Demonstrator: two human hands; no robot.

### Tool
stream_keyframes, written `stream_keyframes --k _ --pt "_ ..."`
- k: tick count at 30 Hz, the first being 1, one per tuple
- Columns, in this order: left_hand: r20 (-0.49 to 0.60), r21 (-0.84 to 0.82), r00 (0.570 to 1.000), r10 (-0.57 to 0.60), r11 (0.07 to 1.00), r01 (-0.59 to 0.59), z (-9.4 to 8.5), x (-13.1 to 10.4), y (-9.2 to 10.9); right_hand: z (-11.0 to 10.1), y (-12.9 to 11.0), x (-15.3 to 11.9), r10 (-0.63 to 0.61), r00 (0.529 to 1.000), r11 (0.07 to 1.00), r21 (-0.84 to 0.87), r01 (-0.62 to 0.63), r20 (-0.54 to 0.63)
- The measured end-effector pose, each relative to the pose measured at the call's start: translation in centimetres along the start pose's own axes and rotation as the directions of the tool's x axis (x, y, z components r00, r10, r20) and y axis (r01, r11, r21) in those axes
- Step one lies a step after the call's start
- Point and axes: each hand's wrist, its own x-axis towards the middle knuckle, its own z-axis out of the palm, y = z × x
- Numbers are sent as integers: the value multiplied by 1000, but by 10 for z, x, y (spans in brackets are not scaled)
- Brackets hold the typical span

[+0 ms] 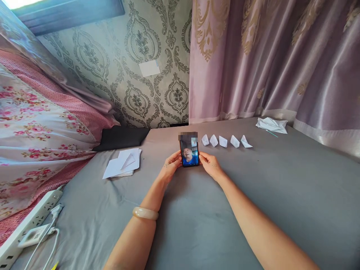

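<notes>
A black smartphone [190,154] is held upright between my two hands, its lit screen turned toward me with a video picture of a person on it. My left hand [172,164] grips its left edge, the thumb in front and the other fingers partly hidden behind. On the opposite edge, my right hand [209,163] has its fingers closed on the phone's side. Just right of the phone stand several small folded white paper pieces [223,141] in a row. White paper sheets [112,167] with a folded piece [128,161] on top lie to the left.
The grey sheet [185,225] covers the surface below me. A white power strip [36,221] with plugged cables lies at the lower left. Behind the papers is a black cloth-like item [123,137]. More folded white paper [271,125] rests near the right curtain [247,67].
</notes>
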Motion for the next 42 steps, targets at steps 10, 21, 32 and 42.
stream_keyframes --k 10,21,32,42 --pt "-10 20 1000 7 1000 -7 1 1 0 1 1 1 -1 1000 999 43 2 -17" --pt "-4 31 1000 20 999 -19 0 1 -1 1 4 1 -17 1000 998 61 18 -20" --pt "6 49 1000 19 999 -20 2 -2 3 0 -2 0 -15 1000 999 48 16 -11" --pt "29 57 999 35 998 -37 5 1 -1 -3 17 3 -85 996 996 -25 85 -22"
